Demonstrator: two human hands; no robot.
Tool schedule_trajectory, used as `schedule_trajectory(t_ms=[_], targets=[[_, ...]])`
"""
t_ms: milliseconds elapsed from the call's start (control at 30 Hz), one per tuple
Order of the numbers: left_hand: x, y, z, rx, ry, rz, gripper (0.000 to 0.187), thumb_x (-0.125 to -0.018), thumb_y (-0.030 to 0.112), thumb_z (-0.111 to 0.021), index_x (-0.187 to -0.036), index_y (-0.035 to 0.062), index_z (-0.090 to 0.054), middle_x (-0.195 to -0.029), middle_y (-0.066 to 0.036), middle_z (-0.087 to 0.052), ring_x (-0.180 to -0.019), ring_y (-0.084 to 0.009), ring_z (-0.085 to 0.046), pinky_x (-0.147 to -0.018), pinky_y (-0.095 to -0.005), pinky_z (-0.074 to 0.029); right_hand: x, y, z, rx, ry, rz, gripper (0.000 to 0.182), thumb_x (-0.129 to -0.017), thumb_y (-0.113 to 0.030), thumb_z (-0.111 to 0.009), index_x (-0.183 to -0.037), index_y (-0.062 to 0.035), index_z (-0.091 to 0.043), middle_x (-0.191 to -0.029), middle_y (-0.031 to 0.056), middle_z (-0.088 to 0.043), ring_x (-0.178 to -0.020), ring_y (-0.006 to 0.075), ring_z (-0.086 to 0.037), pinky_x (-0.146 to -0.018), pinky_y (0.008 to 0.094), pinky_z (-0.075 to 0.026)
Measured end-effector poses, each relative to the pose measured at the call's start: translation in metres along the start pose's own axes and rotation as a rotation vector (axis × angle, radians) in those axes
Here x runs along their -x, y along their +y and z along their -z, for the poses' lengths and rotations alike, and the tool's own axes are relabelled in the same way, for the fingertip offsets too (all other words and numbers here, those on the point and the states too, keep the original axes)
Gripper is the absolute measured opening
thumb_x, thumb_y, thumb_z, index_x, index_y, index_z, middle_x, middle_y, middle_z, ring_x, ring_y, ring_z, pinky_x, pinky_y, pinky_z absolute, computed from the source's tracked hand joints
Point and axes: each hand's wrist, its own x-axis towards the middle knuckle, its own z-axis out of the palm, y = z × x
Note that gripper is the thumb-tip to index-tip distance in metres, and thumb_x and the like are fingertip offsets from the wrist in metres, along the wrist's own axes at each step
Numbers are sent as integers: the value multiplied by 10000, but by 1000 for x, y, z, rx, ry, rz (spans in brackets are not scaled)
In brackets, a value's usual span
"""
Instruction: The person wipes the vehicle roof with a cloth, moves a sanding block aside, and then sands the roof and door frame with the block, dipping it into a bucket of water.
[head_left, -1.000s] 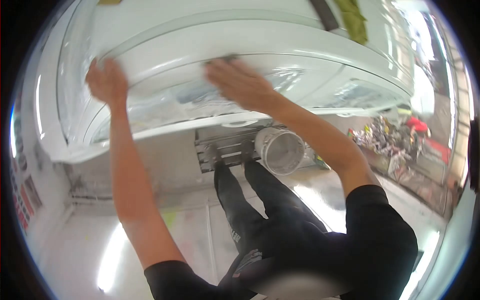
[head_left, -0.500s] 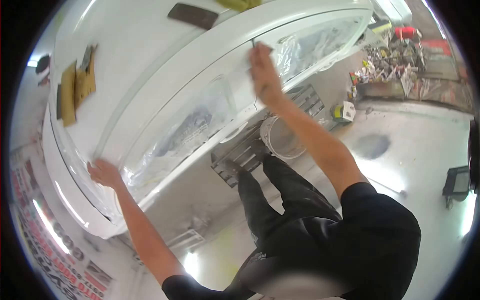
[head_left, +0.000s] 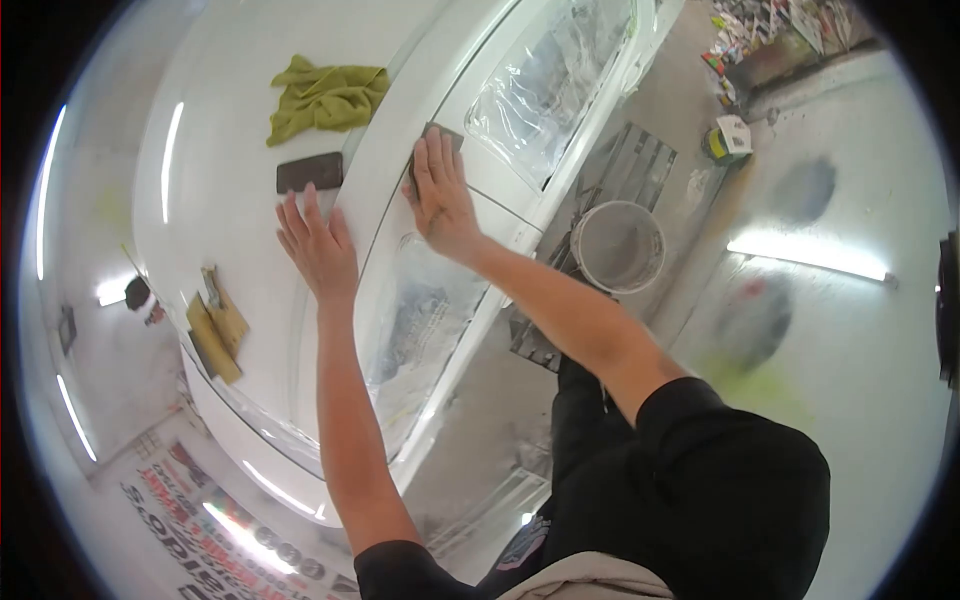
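My right hand presses a dark flat pad against the white car body, beside the roof edge and between two windows covered in clear plastic. The pad shows past the fingertips. With fingers spread, my left hand is on or just over the roof and holds nothing. Its fingertips are near a dark rectangular block. Above that block lies a crumpled green cloth. Folded yellow-brown sandpaper sheets rest on the roof at the left.
A white bucket stands by a slatted platform beside the car. Farther right are a small container and a light tube. Clutter fills a bin at the upper right. A printed banner is at the lower left.
The head view has turned and shifted. My left hand has moved from the car's lower left end up the roof, close to the dark block. My right hand remains near the window divide.
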Motion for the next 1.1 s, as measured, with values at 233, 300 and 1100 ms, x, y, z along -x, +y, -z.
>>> schedule_trajectory(t_ms=[233, 300, 1100], targets=[[0, 9, -1, 13, -51, 32, 453, -1043, 240, -544, -1454, 54, -494, -1485, -217, -473, -1419, -451, -396, -1147, -610, -311, -98, 94, 35, 241, 135, -108, 574, -1039, -236, -524, -1469, 101, -346, -1540, 327, -358, -1422, 468, -374, -1136, 595, -335], [5, 4, -3, -1, -37, 4, 448, -1040, 220, -544, -1441, 28, -499, -1475, -226, -480, -1405, -448, -409, -1144, -597, -319, -41, 40, 18, 61, 154, -160, 583, -1045, -210, -517, -1509, 87, -327, -1584, 316, -333, -1480, 455, -331, -1183, 595, -293], [2, 10, -2, -29, -142, 66, 418, -1037, 143, -469, -1412, -29, -537, -1492, -275, -451, -1383, -447, -433, -1151, -530, -338, -153, 134, 64, -30, 172, -101, 651, -1023, -226, -562, -1552, 61, -316, -1656, 283, -232, -1528, 486, -233, -1223, 599, -240]])
